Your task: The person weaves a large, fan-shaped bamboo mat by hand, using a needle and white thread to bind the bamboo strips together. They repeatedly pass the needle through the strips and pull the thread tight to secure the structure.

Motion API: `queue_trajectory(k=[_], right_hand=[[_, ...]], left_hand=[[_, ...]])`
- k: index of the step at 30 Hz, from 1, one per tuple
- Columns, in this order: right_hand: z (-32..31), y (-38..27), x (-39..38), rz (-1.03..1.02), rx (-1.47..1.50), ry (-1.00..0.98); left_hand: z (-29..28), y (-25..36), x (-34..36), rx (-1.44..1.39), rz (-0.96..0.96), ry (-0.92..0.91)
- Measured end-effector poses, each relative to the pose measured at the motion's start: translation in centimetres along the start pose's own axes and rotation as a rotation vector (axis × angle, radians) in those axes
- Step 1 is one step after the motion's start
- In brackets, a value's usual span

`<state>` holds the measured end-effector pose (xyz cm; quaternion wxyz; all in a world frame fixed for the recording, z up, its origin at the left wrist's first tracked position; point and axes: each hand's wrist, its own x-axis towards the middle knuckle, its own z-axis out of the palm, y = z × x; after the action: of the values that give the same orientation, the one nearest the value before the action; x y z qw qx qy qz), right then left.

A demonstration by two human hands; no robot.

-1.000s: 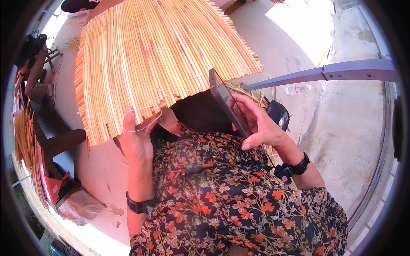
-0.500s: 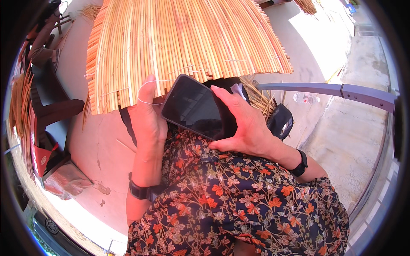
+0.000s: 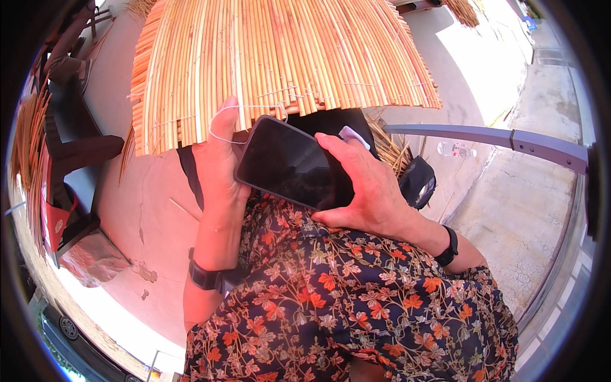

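My right hand [image 3: 372,184] grips a black smartphone [image 3: 289,167], thumb at its lower edge and fingers at its upper right. The screen is dark with faint reflections. My left hand [image 3: 219,159] is against the phone's left edge with its thumb raised; its other fingers are hidden. Thin white string [image 3: 258,106] passes around that thumb, between the reed mat and the phone. The mat [image 3: 280,57], of pale yellow reeds laid side by side, spreads just beyond both hands. A small whitish piece [image 3: 354,136] shows behind my right fingers.
Loose straw [image 3: 391,149] and a black item [image 3: 418,183] lie right of my lap. A grey metal bar [image 3: 484,134] crosses at the right, near a clear plastic bottle [image 3: 455,149]. Dark wooden furniture [image 3: 86,156] and a reed bundle [image 3: 28,146] stand left.
The phone's left end has shifted slightly left with my left hand, whose thumb is a little higher. More string shows above the phone. The right hand's grip is unchanged.
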<state>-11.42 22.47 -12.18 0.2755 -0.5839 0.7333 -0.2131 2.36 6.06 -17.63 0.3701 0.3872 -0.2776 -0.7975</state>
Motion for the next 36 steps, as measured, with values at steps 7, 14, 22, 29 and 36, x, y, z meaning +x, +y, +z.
queue_trajectory(k=[7,14,22,29,36], right_hand=[[-0.1,-0.5,-0.2,0.047,0.014,-0.003],[0.0,-0.5,-0.3,0.048,0.004,0.002],[-0.1,-0.4,-0.3,-0.057,-0.074,0.094],[-0.4,-0.3,-0.7,0.041,0.000,0.040],[-4.7,8.7,-5.7,-0.050,-0.037,0.056]], left_hand=[[-0.4,-0.2,0.2,-0.052,-0.024,-0.016],[0.0,-0.3,0.4,-0.056,0.063,-0.044],[0.3,-0.2,0.2,-0.033,0.073,-0.018],[0.5,-0.4,0.1,-0.053,0.067,-0.025],[-0.6,-0.7,0.3,0.099,0.049,-0.023]])
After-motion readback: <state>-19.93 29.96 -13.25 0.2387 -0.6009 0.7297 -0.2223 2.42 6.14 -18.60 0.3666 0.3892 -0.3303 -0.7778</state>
